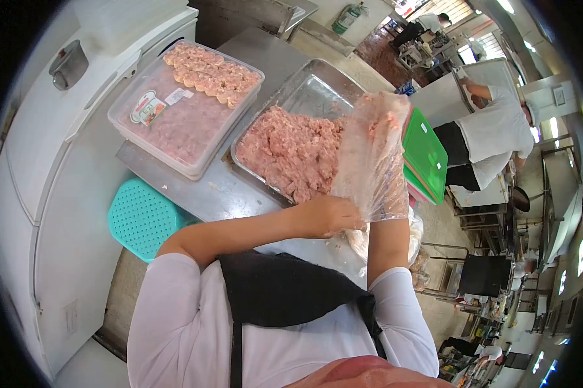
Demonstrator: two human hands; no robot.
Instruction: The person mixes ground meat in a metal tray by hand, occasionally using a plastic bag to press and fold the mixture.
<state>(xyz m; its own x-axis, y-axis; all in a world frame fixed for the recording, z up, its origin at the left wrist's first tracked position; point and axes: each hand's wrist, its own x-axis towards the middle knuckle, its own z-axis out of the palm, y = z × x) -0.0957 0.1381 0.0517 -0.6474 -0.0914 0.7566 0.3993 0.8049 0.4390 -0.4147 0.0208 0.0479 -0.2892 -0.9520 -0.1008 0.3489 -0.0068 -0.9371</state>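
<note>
My left hand (335,216) is closed on the gathered edge of a clear plastic bag (362,165), just past the near side of a metal tray (317,74). Up inside the same bag reaches my right forearm, and my right hand (383,129) shows only dimly through the film, its fingers hidden. Pink bits of ground meat cling to the plastic. Beside the bag, a large heap of ground meat (291,149) fills much of the tray, whose far end shows bare metal.
Left of the tray stands a lidded clear plastic container (194,107) of meat with formed pieces on top. Green lids or boards (426,152) stand to the right. A turquoise perforated stool (144,218) is below the table. A co-worker in white (495,126) works at the right.
</note>
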